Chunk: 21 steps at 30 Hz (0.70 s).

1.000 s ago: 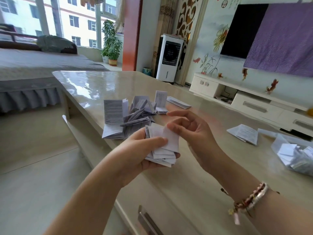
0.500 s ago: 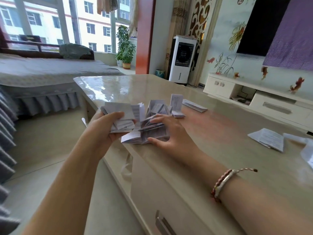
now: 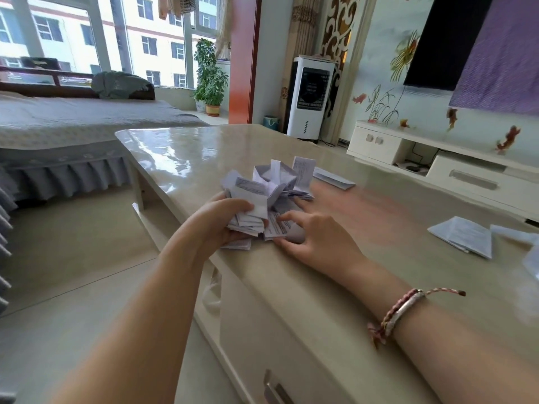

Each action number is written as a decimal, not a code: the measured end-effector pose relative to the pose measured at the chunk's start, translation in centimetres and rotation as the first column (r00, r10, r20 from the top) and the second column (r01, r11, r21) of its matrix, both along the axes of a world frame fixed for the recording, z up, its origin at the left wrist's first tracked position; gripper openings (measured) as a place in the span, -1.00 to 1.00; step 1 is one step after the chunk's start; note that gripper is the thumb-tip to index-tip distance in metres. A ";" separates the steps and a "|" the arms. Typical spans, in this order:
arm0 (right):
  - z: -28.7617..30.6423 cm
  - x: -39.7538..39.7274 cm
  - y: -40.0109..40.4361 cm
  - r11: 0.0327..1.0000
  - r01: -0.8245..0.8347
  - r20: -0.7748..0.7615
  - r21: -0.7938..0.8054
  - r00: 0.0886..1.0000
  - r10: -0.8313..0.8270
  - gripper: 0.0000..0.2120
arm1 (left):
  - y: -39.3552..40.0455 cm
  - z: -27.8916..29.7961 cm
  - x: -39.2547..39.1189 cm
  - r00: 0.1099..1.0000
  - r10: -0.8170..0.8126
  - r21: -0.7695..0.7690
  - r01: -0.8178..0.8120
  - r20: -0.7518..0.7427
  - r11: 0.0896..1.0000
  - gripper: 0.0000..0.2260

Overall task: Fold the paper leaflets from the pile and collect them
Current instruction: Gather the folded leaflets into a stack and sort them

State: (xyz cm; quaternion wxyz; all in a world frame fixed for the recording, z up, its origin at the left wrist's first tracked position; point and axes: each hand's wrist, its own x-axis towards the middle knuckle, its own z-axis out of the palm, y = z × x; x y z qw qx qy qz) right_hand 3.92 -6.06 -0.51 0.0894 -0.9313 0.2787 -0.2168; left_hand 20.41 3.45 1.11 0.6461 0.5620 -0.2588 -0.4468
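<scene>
A heap of folded white leaflets (image 3: 275, 182) lies near the front left edge of the glossy beige table (image 3: 335, 275). My left hand (image 3: 221, 220) grips a bundle of folded leaflets (image 3: 248, 221) and holds it against the near side of the heap. My right hand (image 3: 318, 237) rests on the table just right of it, its fingers curled round leaflets at the heap's near edge (image 3: 280, 225). The bottom of the heap is hidden behind both hands.
One folded leaflet (image 3: 334, 177) lies just behind the heap to the right. An unfolded leaflet (image 3: 463, 236) and more paper lie at the table's right side. A drawer handle (image 3: 274, 389) shows on the table front. A bed stands left, a TV cabinet (image 3: 437, 158) right.
My left hand has carried its bundle of folded leaflets from in front of me over to the heap. My right hand has reached to the heap and closed on leaflets at its near edge.
</scene>
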 end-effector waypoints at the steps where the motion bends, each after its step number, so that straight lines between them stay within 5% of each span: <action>1: 0.1 -0.4 -0.2 1.000 0.014 -0.015 0.000 1.000 -0.014 -0.63 | -0.3 0.1 -0.3 1.000 -0.018 0.001 0.018 0.001 1.000 -0.72; 6: 0.5 -4.0 -1.2 0.994 0.057 -0.093 -0.090 0.993 -0.065 -0.67 | -2.5 0.5 -2.8 0.994 -0.109 0.023 0.109 -0.005 0.994 -0.78; 13: 1.5 -9.8 -1.8 0.997 0.075 -0.108 -0.004 0.991 -0.075 -0.66 | -5.3 0.5 -6.9 0.979 -0.202 0.025 0.203 -0.041 0.979 -0.74; 21: 1.4 -14.6 -0.8 0.971 0.130 0.074 0.200 0.986 -0.148 -0.77 | -4.4 1.6 -8.7 0.997 -0.081 -0.015 0.082 0.014 0.997 -0.79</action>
